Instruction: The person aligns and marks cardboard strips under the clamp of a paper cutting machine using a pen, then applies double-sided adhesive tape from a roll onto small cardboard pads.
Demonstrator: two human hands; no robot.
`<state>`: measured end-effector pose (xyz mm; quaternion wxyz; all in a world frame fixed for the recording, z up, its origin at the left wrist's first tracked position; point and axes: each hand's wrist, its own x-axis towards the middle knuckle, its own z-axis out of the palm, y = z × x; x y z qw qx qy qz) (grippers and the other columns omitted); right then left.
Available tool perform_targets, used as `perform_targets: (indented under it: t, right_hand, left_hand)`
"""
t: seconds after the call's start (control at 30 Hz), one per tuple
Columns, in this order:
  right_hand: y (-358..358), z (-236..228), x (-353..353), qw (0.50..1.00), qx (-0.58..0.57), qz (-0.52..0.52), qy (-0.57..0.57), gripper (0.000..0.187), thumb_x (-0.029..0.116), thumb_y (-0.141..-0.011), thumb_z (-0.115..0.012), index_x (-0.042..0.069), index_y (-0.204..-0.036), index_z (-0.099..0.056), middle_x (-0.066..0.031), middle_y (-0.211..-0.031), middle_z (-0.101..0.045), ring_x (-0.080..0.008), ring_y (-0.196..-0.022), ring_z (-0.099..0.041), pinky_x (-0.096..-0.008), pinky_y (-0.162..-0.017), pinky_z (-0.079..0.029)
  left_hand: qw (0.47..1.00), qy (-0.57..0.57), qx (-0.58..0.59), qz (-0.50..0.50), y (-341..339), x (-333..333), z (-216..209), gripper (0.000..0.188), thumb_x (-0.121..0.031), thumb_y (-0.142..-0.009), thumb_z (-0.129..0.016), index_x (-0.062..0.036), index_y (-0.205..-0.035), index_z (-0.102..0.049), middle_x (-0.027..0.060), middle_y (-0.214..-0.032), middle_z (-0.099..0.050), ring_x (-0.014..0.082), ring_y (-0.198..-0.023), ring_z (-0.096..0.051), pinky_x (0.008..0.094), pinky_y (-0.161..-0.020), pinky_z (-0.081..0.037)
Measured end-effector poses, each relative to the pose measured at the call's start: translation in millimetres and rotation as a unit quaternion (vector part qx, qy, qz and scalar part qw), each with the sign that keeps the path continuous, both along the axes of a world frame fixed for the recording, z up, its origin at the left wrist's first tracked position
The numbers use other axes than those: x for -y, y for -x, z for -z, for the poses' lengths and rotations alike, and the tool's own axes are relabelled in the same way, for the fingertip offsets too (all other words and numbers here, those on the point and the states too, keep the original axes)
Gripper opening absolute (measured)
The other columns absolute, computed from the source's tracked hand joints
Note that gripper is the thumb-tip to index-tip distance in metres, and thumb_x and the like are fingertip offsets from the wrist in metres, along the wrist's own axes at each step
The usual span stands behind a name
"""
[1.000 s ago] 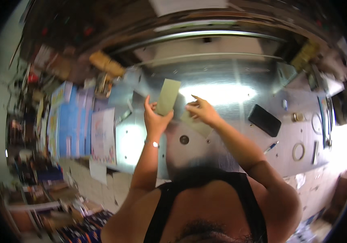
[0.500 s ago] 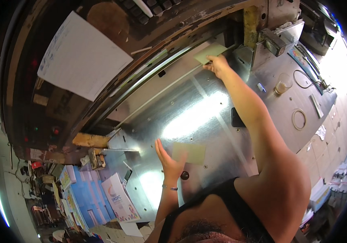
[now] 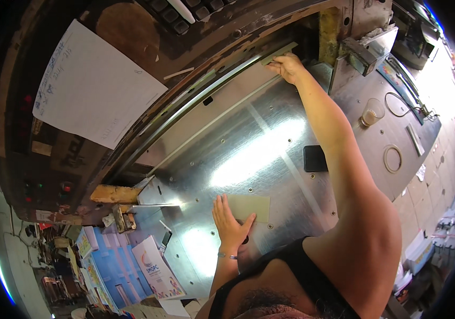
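At the far end of the metal table (image 3: 190, 181), my right hand (image 3: 288, 68) pinches a pale green sheet (image 3: 281, 53) by its near edge. Only a narrow strip of that sheet shows, beside the dark gap below the machine's front beam. My left hand (image 3: 231, 224) lies low over the table close to my body, fingers stretched out and thumb spread. It rests along the left side of a second pale green sheet (image 3: 256, 206), which lies flat. A dark round knob is partly covered by this hand.
A black phone (image 3: 314, 158) lies beside my right forearm. Farther right are a glass (image 3: 372, 112) with some liquid, a ring (image 3: 392, 159) and a metal strip (image 3: 414, 139). Stacked printed sheets (image 3: 118, 266) stand at the left. A written paper (image 3: 100, 85) lies on the machine.
My right hand has moved farther away with its sheet, and less of that sheet shows. My left hand has shifted right and come down onto the near sheet.
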<state>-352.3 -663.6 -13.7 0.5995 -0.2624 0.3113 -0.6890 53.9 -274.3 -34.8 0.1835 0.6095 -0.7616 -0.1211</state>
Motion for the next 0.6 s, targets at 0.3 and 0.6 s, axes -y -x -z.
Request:
perform_targets:
  t: [0.3,0.6]
  right_hand:
    - [-7.4,1.5,6.1,1.0,0.013,-0.007,0.018,0.023,-0.003,-0.1,-0.052,-0.004,-0.124,-0.054,-0.0178,-0.121,-0.064,-0.0339,-0.109,-0.068,-0.0461,-0.095,-0.061]
    - [-7.2,8.0,12.1,1.0,0.023,0.007,0.016,0.02,-0.003,-0.099,-0.054,-0.005,-0.12,-0.052,-0.0201,-0.12,-0.061,-0.0369,-0.11,-0.066,-0.0483,-0.097,-0.061]
  left_hand:
    - [1.0,0.022,0.014,-0.01,2.1,-2.0,1.3,0.101,-0.059,-0.086,-0.071,0.0019,-0.155,-0.031,0.0277,-0.16,-0.031,0.0464,-0.15,-0.025,0.0564,-0.122,-0.017]
    - [0.999,0.032,0.029,-0.015,1.6,-1.4,3.1,0.099,-0.061,-0.087,-0.069,0.0017,-0.155,-0.033,0.0276,-0.158,-0.033,0.0468,-0.149,-0.026,0.0566,-0.122,-0.019]
